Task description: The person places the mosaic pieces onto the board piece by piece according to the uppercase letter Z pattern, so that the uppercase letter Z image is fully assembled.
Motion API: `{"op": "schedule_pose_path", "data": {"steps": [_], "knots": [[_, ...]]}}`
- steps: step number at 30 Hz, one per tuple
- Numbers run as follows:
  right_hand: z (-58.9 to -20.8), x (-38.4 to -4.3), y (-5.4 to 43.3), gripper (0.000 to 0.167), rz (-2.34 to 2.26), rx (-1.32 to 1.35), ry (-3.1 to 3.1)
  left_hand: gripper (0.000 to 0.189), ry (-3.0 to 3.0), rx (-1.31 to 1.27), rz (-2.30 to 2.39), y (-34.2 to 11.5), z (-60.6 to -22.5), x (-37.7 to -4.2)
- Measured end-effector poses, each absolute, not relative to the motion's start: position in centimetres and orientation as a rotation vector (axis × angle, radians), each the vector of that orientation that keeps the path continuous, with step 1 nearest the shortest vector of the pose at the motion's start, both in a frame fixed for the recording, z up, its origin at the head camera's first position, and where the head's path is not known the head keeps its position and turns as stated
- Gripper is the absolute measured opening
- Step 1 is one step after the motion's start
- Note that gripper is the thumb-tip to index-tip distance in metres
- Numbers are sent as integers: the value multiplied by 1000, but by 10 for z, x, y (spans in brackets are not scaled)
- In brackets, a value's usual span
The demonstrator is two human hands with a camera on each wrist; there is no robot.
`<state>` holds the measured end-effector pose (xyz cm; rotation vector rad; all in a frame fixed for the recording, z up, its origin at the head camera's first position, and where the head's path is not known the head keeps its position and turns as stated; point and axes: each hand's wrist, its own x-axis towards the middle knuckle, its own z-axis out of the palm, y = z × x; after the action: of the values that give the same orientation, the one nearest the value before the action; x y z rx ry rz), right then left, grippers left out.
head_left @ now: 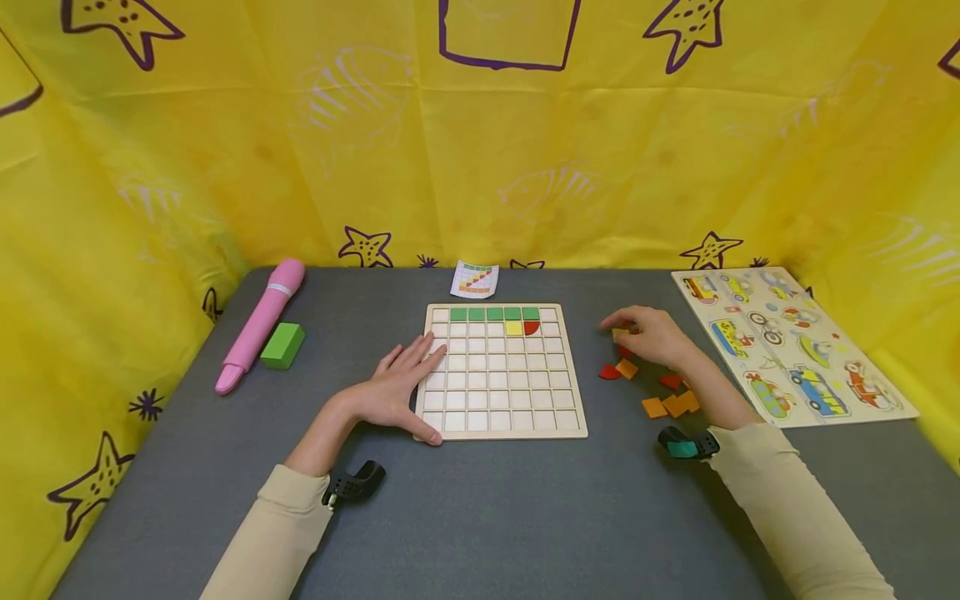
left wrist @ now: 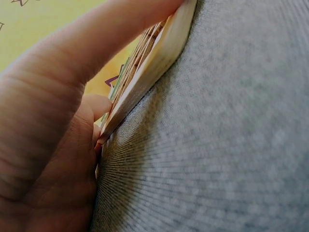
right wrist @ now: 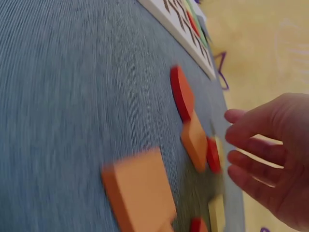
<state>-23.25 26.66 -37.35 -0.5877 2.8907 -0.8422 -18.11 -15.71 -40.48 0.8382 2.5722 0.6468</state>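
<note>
A wooden grid board (head_left: 498, 379) lies flat on the table. Its top row bears several green squares (head_left: 495, 314); just below them sit a yellow square (head_left: 513, 328) and a red quarter-circle (head_left: 532, 327). My left hand (head_left: 393, 387) rests on the board's left edge, fingers spread. My right hand (head_left: 651, 335) hovers above loose pieces right of the board, its fingers loosely bent. In the right wrist view nothing shows between those fingers. Under it lie a red piece (right wrist: 182, 94), an orange piece (right wrist: 194, 142) and yellow ones partly hidden behind the hand in the head view.
A small pattern card (head_left: 475, 279) lies behind the board. On the left are a pink microphone-shaped toy (head_left: 262, 325) and a green block (head_left: 282, 346). A vehicle puzzle board (head_left: 795, 346) lies at the right. More orange squares (head_left: 654, 407) are near my right wrist.
</note>
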Motion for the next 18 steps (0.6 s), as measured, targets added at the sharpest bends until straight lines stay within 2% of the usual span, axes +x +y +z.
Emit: {"op": "schedule_pose_path", "data": {"steps": [8, 18], "knots": [[-374, -223, 289, 30, -762, -612, 2855, 130, 2569, 838, 648, -157, -406, -181], [-378, -221, 285, 26, -796, -538, 2843, 130, 2568, 844, 647, -157, -407, -181]]}}
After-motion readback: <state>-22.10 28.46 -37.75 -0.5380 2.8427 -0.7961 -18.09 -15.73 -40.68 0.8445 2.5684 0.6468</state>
